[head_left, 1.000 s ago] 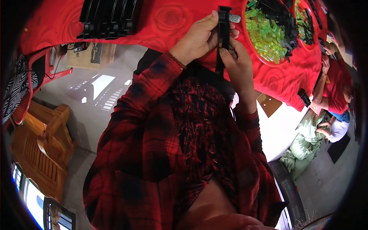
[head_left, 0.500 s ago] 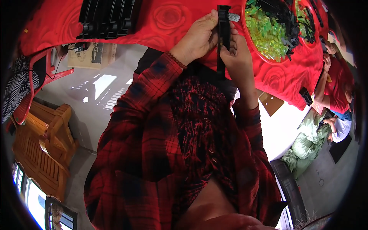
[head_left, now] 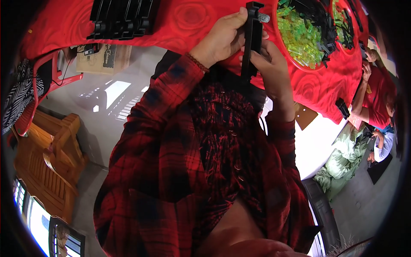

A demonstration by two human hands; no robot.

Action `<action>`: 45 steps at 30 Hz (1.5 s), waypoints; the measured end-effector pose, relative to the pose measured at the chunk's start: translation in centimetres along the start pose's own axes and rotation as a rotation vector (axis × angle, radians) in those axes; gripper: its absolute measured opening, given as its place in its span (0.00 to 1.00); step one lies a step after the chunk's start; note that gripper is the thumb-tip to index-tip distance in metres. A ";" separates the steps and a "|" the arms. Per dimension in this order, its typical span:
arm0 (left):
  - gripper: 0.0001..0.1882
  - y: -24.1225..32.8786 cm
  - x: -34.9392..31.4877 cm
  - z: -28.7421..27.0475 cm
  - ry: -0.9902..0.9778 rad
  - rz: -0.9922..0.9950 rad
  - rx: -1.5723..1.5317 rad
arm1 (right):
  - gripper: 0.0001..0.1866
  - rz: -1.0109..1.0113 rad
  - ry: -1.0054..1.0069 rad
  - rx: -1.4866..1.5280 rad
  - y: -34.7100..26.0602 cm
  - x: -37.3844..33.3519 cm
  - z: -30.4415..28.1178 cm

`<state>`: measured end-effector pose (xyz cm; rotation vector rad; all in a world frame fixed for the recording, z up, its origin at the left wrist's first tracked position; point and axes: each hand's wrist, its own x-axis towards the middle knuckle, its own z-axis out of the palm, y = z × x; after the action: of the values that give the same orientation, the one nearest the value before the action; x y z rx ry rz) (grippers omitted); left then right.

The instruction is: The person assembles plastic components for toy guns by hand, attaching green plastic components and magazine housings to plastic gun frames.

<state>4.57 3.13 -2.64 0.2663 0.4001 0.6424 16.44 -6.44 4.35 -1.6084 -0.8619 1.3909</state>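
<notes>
Between my two hands, over the near edge of the red-covered table, stands a long narrow black plastic piece. My left hand grips its upper part from the left, the thumb near its top end. My right hand holds the lower part from the right, thumb against its side; some fingers are hidden behind it. A short speckled grey cylinder shows at the right of the piece's top; whether it is attached I cannot tell. Right of my hands, a round red-rimmed tray holds yellow-green clear plastic pieces and small black parts.
Several long black plastic pieces lie side by side at the table's far left. A second tray of parts stands farther right. Beyond it sits a person in red. A cardboard box, red chair and wooden bench stand at left.
The black piece has turned a little, showing more of its broad side. My right hand has shifted slightly right and down, still on the piece. My left hand keeps its grip.
</notes>
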 end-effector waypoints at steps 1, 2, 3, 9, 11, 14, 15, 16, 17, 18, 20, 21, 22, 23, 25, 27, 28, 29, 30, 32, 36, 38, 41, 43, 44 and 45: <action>0.28 0.2 0.0 0.1 -0.025 -0.002 -0.003 | 0.19 0.080 -0.070 0.111 -0.5 -0.4 -0.3; 0.29 0.2 0.0 0.1 -0.051 -0.004 -0.005 | 0.22 0.090 -0.119 0.123 -0.8 -0.6 -0.5; 0.29 0.2 0.0 -0.1 -0.049 -0.001 -0.006 | 0.22 0.090 -0.122 0.122 -0.8 -0.7 -0.5; 0.31 0.3 0.0 -0.3 -0.055 -0.048 -0.072 | 0.24 0.028 -0.096 0.148 -0.5 -1.1 0.1; 0.31 0.3 0.0 -0.3 -0.059 -0.037 -0.076 | 0.24 0.010 -0.092 0.104 -0.8 -1.3 0.4; 0.32 0.3 -0.1 -0.2 -0.046 -0.050 -0.104 | 0.24 0.019 -0.085 0.121 -0.6 -1.2 0.4; 0.32 0.3 -0.1 -0.2 -0.046 -0.051 -0.105 | 0.24 0.019 -0.086 0.122 -0.6 -1.3 0.4; 0.32 0.4 -0.1 -0.1 -0.049 -0.057 -0.107 | 0.24 0.016 -0.071 0.122 -0.6 -1.3 0.4; 0.32 0.4 -0.2 -0.1 -0.053 -0.064 -0.110 | 0.25 0.012 -0.055 0.122 -0.6 -1.3 0.4; 0.32 0.4 -0.2 0.0 -0.053 -0.065 -0.110 | 0.25 0.012 -0.055 0.122 -0.7 -1.4 0.4; 0.31 0.6 -0.4 0.3 0.011 -0.052 -0.044 | 0.24 0.107 -0.098 0.357 -1.4 -1.7 0.2; 0.31 0.6 -0.3 0.2 0.010 -0.052 -0.044 | 0.24 0.106 -0.098 0.357 -1.8 -1.8 0.3; 0.31 0.6 -0.3 0.0 0.004 -0.061 -0.040 | 0.25 0.110 -0.089 0.370 -2.3 -1.9 0.4; 0.31 0.6 -0.3 -0.2 -0.002 -0.071 -0.036 | 0.25 0.113 -0.080 0.383 -2.5 -1.9 0.6; 0.30 0.3 0.2 -1.1 -0.082 -0.074 -0.094 | 0.24 0.097 -0.047 0.359 -2.6 -1.9 1.1; 0.30 0.1 0.4 -1.7 -0.163 -0.077 -0.152 | 0.23 0.080 -0.015 0.335 -2.2 -1.8 1.7; 0.29 0.1 0.3 -1.7 -0.143 -0.063 -0.096 | 0.22 -0.043 0.040 0.156 -1.5 -1.6 2.1; 0.28 0.1 0.2 -1.6 -0.122 -0.049 -0.039 | 0.20 -0.166 0.094 -0.024 -0.8 -1.4 2.5; 0.28 0.1 0.2 -1.6 -0.122 -0.047 -0.038 | 0.18 -0.169 0.154 -0.111 -0.3 -1.1 2.7; 0.26 -0.1 0.3 -1.4 -0.108 -0.053 -0.198 | 0.19 -0.222 0.194 -0.253 0.5 -0.9 2.7; 0.24 -0.2 0.3 -1.0 -0.119 -0.037 -0.216 | 0.14 -0.390 0.307 -0.554 0.8 -0.4 2.7; 0.24 -0.1 0.1 -1.0 -0.136 -0.018 -0.196 | 0.12 -0.337 0.297 -0.537 0.2 -0.4 2.8; 0.23 0.0 -0.2 -0.6 -0.117 0.005 -0.158 | 0.08 -0.241 0.266 -0.467 -0.1 -0.1 2.6; 0.22 0.0 -0.3 -0.8 -0.138 0.007 -0.153 | 0.08 -0.199 0.244 -0.415 0.1 0.1 2.6; 0.22 0.0 -0.4 -0.9 -0.159 0.010 -0.147 | 0.07 -0.216 0.234 -0.370 0.4 0.2 2.6; 0.22 -0.1 -0.4 -0.9 -0.158 0.010 -0.147 | 0.06 -0.233 0.225 -0.324 0.7 0.2 2.6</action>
<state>3.93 2.89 -3.36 0.1773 0.1988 0.6524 13.89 -6.13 3.51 -1.7976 -1.1398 0.9223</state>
